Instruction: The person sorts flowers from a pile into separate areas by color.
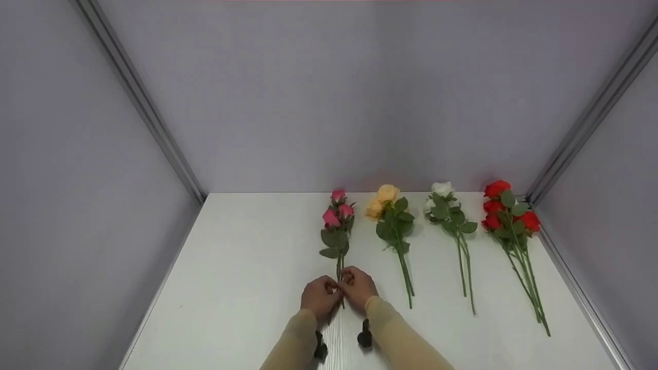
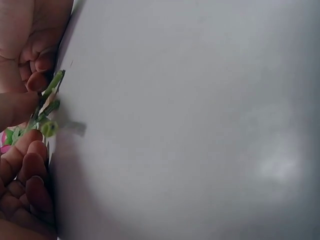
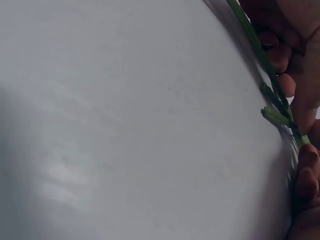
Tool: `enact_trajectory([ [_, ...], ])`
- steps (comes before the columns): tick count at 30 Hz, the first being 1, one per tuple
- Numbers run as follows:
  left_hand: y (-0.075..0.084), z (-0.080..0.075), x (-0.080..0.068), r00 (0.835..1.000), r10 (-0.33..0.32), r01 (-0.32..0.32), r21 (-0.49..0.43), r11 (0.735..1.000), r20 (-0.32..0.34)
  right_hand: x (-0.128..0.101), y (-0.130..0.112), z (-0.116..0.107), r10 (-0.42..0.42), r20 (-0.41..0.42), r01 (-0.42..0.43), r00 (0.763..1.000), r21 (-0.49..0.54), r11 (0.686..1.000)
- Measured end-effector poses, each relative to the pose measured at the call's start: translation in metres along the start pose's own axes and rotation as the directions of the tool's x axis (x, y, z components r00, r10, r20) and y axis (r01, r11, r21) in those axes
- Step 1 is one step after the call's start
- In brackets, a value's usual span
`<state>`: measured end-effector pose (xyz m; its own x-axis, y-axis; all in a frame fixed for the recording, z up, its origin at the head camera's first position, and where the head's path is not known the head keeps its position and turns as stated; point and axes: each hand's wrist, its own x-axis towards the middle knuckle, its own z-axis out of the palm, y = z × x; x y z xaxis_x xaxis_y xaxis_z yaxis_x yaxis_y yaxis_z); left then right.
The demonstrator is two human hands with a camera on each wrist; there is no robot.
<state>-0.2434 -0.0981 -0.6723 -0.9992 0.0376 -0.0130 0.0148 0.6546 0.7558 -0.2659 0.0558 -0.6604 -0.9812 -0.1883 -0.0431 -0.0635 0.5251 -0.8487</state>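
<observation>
Three pink roses [image 1: 331, 218] lie together, blooms toward the back wall, with dark green leaves below the heads. Low on their stems [image 1: 339, 263], my left hand [image 1: 320, 298] pinches them between thumb and curled fingers. My right hand [image 1: 359, 287] grips the same stems from the other side, its fingertips close against the left hand's. In the left wrist view, cut stem ends [image 2: 49, 128] stick out between the fingers of both hands. A long green stem [image 3: 256, 47] runs along the fingers in the right wrist view, with shorter stem ends beside it.
To the right, yellow-orange roses [image 1: 388, 194], white roses [image 1: 442, 189] and red roses [image 1: 497, 188] lie in separate bunches, stems toward the front. The white table [image 1: 241, 257] is bounded by grey panels [image 1: 288, 103] at the back and both sides.
</observation>
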Motion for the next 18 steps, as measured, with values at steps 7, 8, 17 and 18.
enact_trajectory([
  [7,-0.007,0.003,0.003,1.000,0.031,-0.031,-0.010,0.999,0.003,0.000,0.003,0.002,0.004,0.004,-0.004,1.000,0.004,1.000],
  [8,-0.008,0.002,0.003,1.000,0.029,-0.029,-0.011,1.000,0.002,0.001,0.003,0.002,0.002,0.011,-0.002,1.000,0.007,1.000],
  [17,-0.005,-0.027,0.003,0.996,-0.021,0.026,-0.054,0.998,0.091,-0.003,-0.008,-0.024,-0.031,0.110,0.025,0.993,0.060,0.998],
  [18,-0.005,-0.034,0.001,0.994,-0.014,0.019,-0.046,0.999,0.108,-0.006,-0.010,-0.031,-0.034,0.115,0.027,0.993,0.067,0.997],
])
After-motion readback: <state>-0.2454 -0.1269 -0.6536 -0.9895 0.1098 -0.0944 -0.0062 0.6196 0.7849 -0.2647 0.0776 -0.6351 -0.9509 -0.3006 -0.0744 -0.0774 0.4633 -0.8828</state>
